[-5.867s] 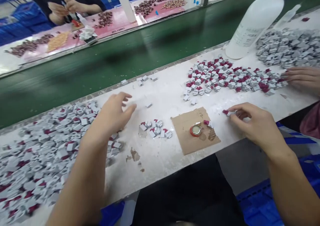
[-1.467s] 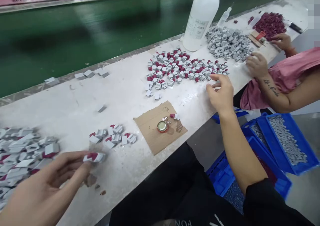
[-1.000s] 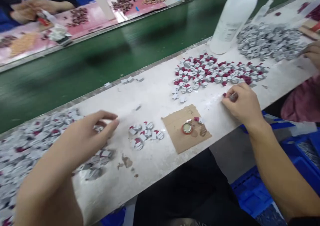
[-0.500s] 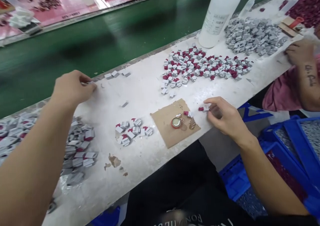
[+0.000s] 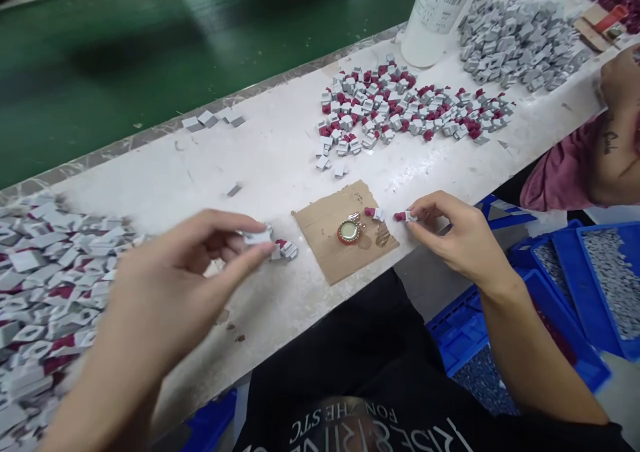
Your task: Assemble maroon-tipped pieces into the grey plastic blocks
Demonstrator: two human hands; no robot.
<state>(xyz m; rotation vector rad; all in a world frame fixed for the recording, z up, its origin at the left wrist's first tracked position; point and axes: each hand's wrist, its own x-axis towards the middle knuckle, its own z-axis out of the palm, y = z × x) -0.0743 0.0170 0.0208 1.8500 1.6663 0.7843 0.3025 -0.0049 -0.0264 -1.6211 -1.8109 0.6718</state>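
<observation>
My left hand (image 5: pixel 193 272) pinches a small light grey plastic piece (image 5: pixel 257 237) between thumb and fingertips, above the bench just left of the cardboard. Partly hidden behind it lies a small group of grey and dark red pieces (image 5: pixel 286 249). My right hand (image 5: pixel 453 235) has thumb and index finger closed on a grey-and-dark-red plastic piece (image 5: pixel 404 217) at the cardboard's right side. Another grey-and-red piece (image 5: pixel 374 213) rests on the upper right of the cardboard square (image 5: pixel 320 239). A round bottle cap (image 5: pixel 349 233) with a small metal object beside it sits on the cardboard.
A large heap of grey and red pieces (image 5: pixel 55 292) covers the bench's left. Farther back are a pile of joined pieces (image 5: pixel 400 109), a white bottle (image 5: pixel 433 19) and a grey heap (image 5: pixel 520 42). A co-worker's arm (image 5: pixel 617 132) is at right, above blue crates (image 5: pixel 595 232).
My left hand has come from the bench's far edge toward the cardboard, with a grey piece in its fingers. My right hand stays almost in place, and the view has shifted slightly.
</observation>
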